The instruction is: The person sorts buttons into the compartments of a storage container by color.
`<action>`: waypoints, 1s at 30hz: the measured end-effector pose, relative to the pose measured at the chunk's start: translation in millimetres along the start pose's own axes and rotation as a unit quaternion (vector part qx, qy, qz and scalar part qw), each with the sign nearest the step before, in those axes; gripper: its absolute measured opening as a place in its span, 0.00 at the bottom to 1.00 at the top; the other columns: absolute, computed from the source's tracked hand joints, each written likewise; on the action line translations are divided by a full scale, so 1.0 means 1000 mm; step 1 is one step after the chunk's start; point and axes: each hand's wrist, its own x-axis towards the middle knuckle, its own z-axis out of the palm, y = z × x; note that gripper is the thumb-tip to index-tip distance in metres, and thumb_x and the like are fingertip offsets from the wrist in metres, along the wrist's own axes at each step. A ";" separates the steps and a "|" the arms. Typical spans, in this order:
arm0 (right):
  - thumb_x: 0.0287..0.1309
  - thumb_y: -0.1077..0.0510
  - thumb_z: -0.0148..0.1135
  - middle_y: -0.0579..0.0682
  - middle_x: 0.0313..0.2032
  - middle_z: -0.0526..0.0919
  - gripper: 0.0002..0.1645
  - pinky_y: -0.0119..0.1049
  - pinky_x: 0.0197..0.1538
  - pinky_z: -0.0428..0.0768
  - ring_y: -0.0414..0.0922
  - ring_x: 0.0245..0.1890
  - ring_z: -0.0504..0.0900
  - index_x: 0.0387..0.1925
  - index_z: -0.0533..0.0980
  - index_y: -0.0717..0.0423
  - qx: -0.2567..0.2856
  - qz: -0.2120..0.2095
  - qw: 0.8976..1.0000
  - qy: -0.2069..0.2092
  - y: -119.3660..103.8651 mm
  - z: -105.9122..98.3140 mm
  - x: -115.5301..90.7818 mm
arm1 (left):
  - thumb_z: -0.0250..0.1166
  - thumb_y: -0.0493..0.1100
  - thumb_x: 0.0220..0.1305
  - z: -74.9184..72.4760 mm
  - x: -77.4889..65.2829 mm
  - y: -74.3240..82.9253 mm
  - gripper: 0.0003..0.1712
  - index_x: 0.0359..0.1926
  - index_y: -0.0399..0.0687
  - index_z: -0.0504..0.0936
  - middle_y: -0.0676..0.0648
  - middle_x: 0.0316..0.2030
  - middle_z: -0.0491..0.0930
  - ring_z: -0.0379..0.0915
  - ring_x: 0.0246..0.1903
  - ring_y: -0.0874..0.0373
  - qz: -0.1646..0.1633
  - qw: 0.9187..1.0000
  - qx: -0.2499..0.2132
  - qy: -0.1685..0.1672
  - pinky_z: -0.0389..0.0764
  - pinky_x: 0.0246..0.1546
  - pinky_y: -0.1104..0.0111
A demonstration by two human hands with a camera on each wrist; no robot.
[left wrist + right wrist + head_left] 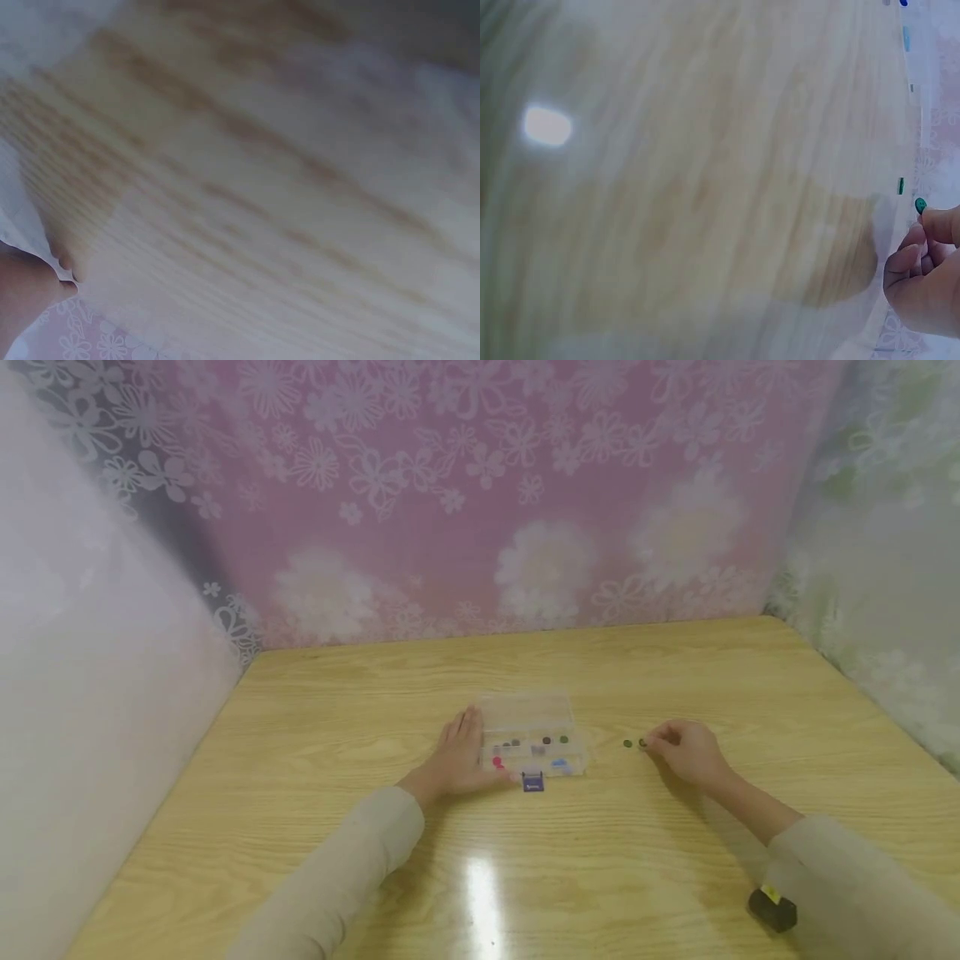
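Note:
A clear plastic compartment box [527, 713] lies with its lid raised in the head view. Small round pieces sit in its compartments: pink ones [497, 762], blue ones [558, 763], dark ones [547, 741] and a green one [564, 739]. My left hand [459, 758] rests along the box's left side, fingers straight and thumb stretched along the front edge. To the right of the box, my right hand [692, 753] pinches a small round green piece [920, 205] between thumb and fingertips. A second green piece [627, 743] lies on the table just left of those fingertips.
A dark blue tag [532, 783] sticks out at the box's front. Near the right sleeve stands a black object [772, 910] with a yellow mark. Flowered cloth [450, 527] hangs behind the wooden table [360, 693], with pale cloth at both sides.

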 end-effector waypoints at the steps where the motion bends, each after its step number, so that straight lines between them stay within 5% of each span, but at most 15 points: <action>1: 0.61 0.61 0.55 0.64 0.35 0.82 0.11 0.47 0.40 0.78 0.58 0.39 0.78 0.33 0.78 0.68 0.002 -0.003 1.000 0.003 -0.001 0.001 0.001 | 0.59 0.73 0.50 0.000 0.000 0.000 0.69 0.71 0.36 0.30 0.37 0.72 0.30 0.26 0.72 0.45 -0.001 1.000 -0.001 0.001 0.34 0.71 0.54; 15: 0.63 0.59 0.54 0.65 0.39 0.82 0.15 0.49 0.45 0.79 0.60 0.43 0.78 0.38 0.77 0.70 0.038 0.006 0.999 -0.012 -0.016 0.011 0.008 | 0.59 0.72 0.50 -0.001 -0.002 0.002 0.68 0.71 0.35 0.31 0.37 0.72 0.31 0.26 0.72 0.45 0.002 1.000 -0.010 0.005 0.34 0.71 0.54; 25: 0.61 0.61 0.55 0.64 0.34 0.82 0.14 0.32 0.34 0.75 0.54 0.36 0.79 0.36 0.77 0.71 0.046 0.008 0.999 0.003 -0.032 0.018 0.013 | 0.59 0.72 0.50 -0.001 -0.003 0.003 0.68 0.71 0.36 0.31 0.37 0.72 0.30 0.26 0.72 0.45 0.001 1.000 -0.008 0.006 0.34 0.71 0.54; 30: 0.61 0.60 0.55 0.65 0.37 0.82 0.13 0.41 0.41 0.78 0.55 0.39 0.78 0.37 0.77 0.70 0.060 0.015 0.998 0.003 -0.040 0.023 0.016 | 0.59 0.73 0.49 -0.001 -0.003 0.003 0.69 0.71 0.36 0.30 0.38 0.72 0.30 0.26 0.72 0.45 -0.002 1.000 -0.005 0.003 0.33 0.71 0.53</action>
